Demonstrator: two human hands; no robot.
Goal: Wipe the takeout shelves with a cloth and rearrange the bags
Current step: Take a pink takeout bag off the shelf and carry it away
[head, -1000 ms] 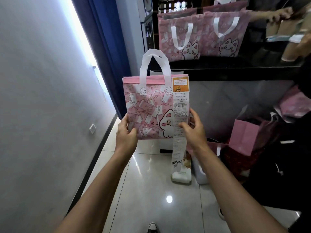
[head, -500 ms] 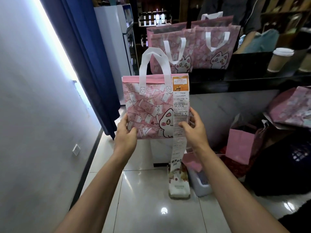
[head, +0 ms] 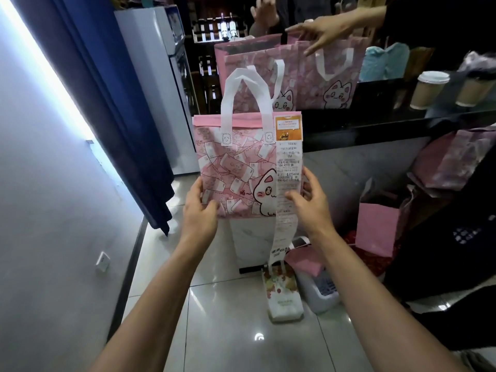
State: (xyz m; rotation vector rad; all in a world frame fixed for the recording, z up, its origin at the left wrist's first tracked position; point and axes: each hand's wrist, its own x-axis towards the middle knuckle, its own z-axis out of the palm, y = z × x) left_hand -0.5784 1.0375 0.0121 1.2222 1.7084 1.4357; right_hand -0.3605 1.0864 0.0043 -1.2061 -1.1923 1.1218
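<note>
Two hands on one pink cat-print tote bag (head: 236, 173), held upright in mid-air, only view is the head cam. Left hand (head: 200, 210) fingers curled round the bag's lower left edge, thumb on the front. Right hand (head: 308, 204) pinches the lower right edge, thumb pressing the long receipt (head: 288, 167) against the bag; the receipt tail hangs below the fingers. Above and beyond the fingertips: black counter shelf (head: 375, 130) with two more pink tote bags (head: 290, 73), two lidded paper cups (head: 429, 88) to their right.
</note>
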